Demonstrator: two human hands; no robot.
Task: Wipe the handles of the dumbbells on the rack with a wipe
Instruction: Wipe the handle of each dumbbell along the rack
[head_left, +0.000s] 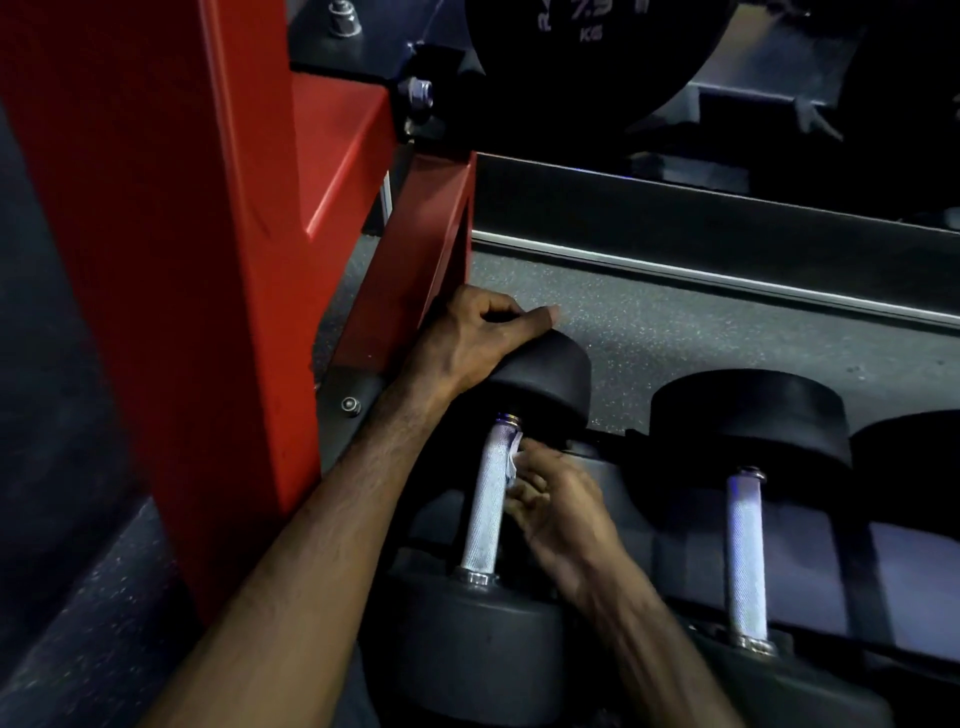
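We are crouched at the bottom tier of a dumbbell rack, beside its red upright post (171, 270), with the speckled rubber floor (675, 332) showing behind the weights. On the tier above, a black weight (587, 47) carries a marking that looks like 7.5 kg, though it is blurred.

Our work sits on the leftmost dumbbell (540, 379) of the low row. Our left hand (467, 343) lies over the top of its far rubber head, fingers curled over the edge, steadying it. Its knurled steel handle (488, 504) runs toward us between the two heads. Our right hand (556, 499) comes in from the right side of that handle, fingers loosely bent, pinching a small white wipe (513, 460) against the upper part of the bar, just below the far collar.

We judge that we are in the middle of wiping this first handle, with only its top end under the cloth. The next move calls for drawing the wipe down the bar toward the near head and working round its underside, which the knurling may snag. The neighbouring dumbbell's handle (745, 556), to the right, waits untouched by either hand, and a further head beyond it is cut off at the edge.
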